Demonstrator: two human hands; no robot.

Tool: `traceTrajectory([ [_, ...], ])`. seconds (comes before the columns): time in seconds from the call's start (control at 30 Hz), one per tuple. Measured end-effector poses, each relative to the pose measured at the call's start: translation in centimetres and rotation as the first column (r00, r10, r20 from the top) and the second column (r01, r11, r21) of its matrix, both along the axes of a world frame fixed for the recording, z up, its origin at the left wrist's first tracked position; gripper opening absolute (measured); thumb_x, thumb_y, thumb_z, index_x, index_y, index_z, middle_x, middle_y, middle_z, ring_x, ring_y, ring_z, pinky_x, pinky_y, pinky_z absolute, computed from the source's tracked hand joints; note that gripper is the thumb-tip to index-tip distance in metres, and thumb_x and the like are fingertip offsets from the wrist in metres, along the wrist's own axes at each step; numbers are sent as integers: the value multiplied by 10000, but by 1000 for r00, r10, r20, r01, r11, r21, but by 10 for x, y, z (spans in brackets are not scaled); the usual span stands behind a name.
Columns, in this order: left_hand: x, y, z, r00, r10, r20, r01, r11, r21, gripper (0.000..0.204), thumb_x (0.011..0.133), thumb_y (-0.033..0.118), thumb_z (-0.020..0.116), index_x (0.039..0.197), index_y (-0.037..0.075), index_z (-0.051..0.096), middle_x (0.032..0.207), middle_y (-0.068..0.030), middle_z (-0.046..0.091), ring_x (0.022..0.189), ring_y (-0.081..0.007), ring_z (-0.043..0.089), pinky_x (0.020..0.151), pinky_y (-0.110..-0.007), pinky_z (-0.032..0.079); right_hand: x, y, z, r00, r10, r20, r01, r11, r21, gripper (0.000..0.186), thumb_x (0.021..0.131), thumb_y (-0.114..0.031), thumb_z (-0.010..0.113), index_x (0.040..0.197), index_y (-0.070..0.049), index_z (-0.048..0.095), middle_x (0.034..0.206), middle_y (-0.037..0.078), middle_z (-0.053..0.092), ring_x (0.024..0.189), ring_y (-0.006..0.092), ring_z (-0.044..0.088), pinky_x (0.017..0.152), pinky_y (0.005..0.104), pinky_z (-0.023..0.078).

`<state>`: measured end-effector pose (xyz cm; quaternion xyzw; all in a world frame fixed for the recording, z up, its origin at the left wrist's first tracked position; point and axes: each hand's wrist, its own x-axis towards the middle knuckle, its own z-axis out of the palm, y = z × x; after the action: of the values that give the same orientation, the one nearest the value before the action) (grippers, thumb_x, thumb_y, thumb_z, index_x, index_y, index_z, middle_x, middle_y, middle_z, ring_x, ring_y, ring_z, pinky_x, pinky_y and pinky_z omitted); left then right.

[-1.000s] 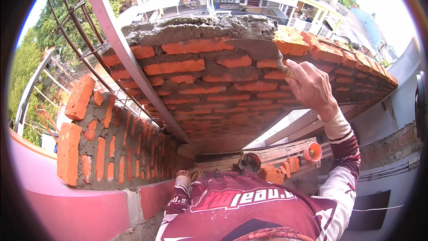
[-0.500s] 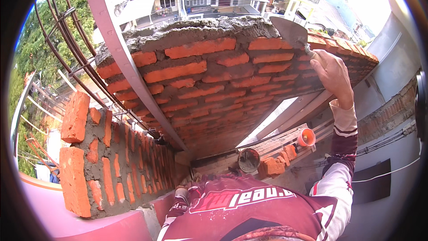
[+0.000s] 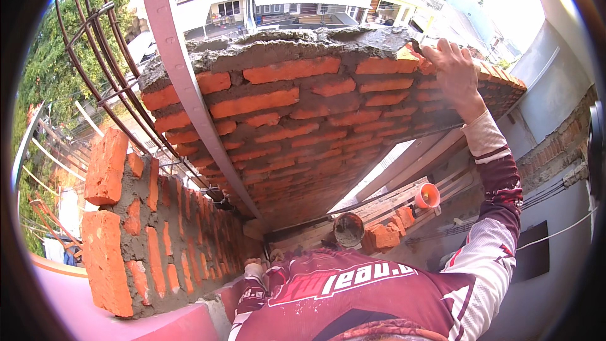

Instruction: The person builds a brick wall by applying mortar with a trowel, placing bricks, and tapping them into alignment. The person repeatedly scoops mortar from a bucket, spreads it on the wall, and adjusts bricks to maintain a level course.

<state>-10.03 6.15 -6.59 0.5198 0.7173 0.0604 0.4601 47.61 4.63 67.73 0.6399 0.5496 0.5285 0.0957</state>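
Observation:
My right hand (image 3: pixel 453 76) is closed around the handle of a trowel (image 3: pixel 390 39) at the top of a brick wall (image 3: pixel 271 98). The trowel's blade lies nearly flat on the wet grey mortar (image 3: pixel 284 39) spread along the wall's upper edge. Orange bricks with mortar joints make up the wall face below. Down by the foot of the walls, my left hand (image 3: pixel 254 265) is small and partly hidden beside my shirt; its fingers do not show clearly.
A pale metal bar (image 3: pixel 183 69) slants across the wall's left part. Steel rebar (image 3: pixel 101 57) rises behind it. Another brick wall (image 3: pixel 151 233) stands at left. On planks (image 3: pixel 404 189) below are a bucket of mortar (image 3: pixel 348 229), an orange bucket (image 3: pixel 427 196) and loose bricks (image 3: pixel 384 237).
My right hand has brought the trowel down from a raised, tilted position, and the blade now rests along the mortar. The view has shifted slightly.

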Motion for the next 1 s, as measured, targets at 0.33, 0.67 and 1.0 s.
traceTrajectory([
  [0.33,-1,-22,2,931,-306,-199,261,939,-222,315,950,404,680,1032,104,723,991,-136,750,926,-330,712,861,-464,547,-11,11,65,881,-283,-379,191,946,-261,238,895,-225,668,1125,-172,642,995,101,667,901,336,696,748,478,548],
  [0.67,1,-37,9,950,-253,-185,211,952,-221,325,952,412,667,1058,110,728,1048,-137,745,981,-332,705,903,-459,539,-100,136,62,946,-61,-319,-85,900,-426,141,851,-125,647,880,-33,750,825,161,737,782,300,735,720,425,587],
  [1.0,-10,-62,4,936,-278,-218,208,932,-297,338,954,420,653,1084,117,733,1106,-138,739,1037,-335,697,945,-454,530,-70,41,-18,217,375,-901,-246,914,322,349,1027,-330,554,1081,-11,684,809,100,671,615,199,606,625,350,503],
])
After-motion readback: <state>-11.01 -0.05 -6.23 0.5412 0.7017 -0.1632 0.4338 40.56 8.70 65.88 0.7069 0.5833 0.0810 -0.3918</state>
